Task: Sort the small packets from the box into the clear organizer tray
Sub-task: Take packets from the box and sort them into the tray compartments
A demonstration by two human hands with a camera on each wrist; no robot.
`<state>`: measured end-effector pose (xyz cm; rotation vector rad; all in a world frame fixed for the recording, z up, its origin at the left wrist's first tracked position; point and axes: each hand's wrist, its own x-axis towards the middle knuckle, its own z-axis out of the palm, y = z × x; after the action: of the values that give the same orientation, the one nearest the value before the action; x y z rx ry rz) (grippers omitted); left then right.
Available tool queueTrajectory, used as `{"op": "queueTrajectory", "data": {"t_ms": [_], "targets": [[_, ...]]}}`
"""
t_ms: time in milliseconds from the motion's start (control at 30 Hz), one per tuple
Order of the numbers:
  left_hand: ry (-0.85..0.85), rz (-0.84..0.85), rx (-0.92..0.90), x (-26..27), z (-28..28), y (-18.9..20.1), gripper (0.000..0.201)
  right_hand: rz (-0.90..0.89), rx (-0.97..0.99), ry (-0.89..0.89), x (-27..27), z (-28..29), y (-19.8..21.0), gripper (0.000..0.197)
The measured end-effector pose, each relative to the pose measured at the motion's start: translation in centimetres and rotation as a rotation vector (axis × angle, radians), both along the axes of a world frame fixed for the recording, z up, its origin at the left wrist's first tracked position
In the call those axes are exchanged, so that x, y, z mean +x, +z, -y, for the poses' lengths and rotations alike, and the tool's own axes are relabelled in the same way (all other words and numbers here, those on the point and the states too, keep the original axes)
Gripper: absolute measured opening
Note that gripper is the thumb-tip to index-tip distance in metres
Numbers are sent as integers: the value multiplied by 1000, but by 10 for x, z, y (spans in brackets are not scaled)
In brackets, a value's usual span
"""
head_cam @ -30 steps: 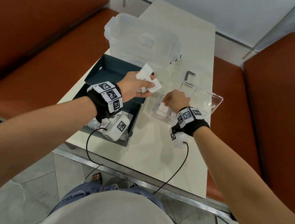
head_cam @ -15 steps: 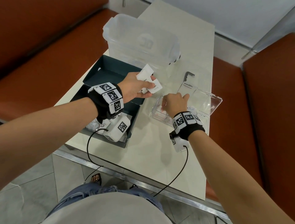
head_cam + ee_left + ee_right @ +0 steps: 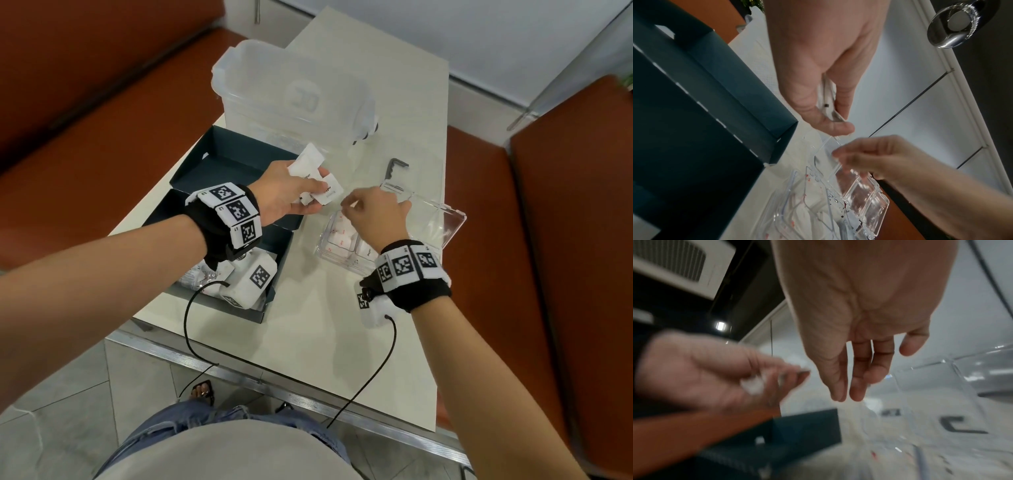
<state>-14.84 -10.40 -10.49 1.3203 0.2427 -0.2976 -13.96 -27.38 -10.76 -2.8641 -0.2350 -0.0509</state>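
1. The table [image 3: 308,342] fills the middle of the head view, pale and smooth. A large lidded translucent tub [image 3: 291,92] stands at its upper centre.

2. The dark box [image 3: 219,164] lies left of centre, open. More white packets show in its lower compartment, partly hidden under the left wrist camera.

3. The clear organizer tray [image 3: 329,246] sits right of centre, its lid [image 3: 442,222] swung open toward the right. It looks like thin rigid plastic, light enough to skid if nudged. White packets [image 3: 339,236] already lie in its left compartments.

4. The left hand [image 3: 284,198] hangs above the box's right edge, thumb and fingers curled round a small fan of packets [image 3: 308,168].

5. The right hand [image 3: 373,212] hovers over the tray's upper edge, holding nothing. In the right wrist view its fingers [image 3: 857,378] hang nearly straight and close together, and its fingertips sit just beside the held fan.

6. The packets look like flat paper sachets: very light, soft, easily creased, and apt to slide on each other. I judge the safest hold is a thumb-and-forefinger pinch on one projecting corner, such as the lowest packet [image 3: 330,193], peeling it off singly.
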Motion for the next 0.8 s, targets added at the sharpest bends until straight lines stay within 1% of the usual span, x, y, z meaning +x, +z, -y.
{"op": "queueTrajectory", "data": {"t_ms": [67, 133, 200, 267, 367, 433, 467, 533, 667, 733, 800], "targets": [[-10, 19, -11, 0, 1, 2, 29, -22, 298, -8, -5, 0, 18, 18], [-37, 46, -30, 0, 4, 4, 28, -32, 472, 8, -14, -2, 32, 26], [-65, 70, -56, 0, 8, 7, 28, -65, 538, 11, -21, -5, 39, 35], [-77, 77, -87, 0, 12, 10, 28, -86, 557, -4, -25, -5, 38, 42], [-82, 61, -145, 0, 17, 13, 25, -99, 643, -65, -29, -1, 38, 44], [-87, 49, -162, 0, 20, 15, 23, -111, 742, -117, -30, 3, 40, 37], [-88, 40, -161, 1, 22, 16, 23, -108, 778, -133, -30, 4, 41, 30], [-80, -4, -163, 1, 26, 17, 23, -73, 815, -152, -29, 7, 44, 21], [-69, -89, -257, 2, 30, 19, 26, -54, 882, -215, -25, 15, 47, 16], [-60, -87, -283, 2, 29, 19, 27, -78, 959, -250, -24, 20, 48, 9], [-58, -60, -285, 1, 29, 19, 25, -99, 1046, -285, -24, 24, 50, 10]]}}
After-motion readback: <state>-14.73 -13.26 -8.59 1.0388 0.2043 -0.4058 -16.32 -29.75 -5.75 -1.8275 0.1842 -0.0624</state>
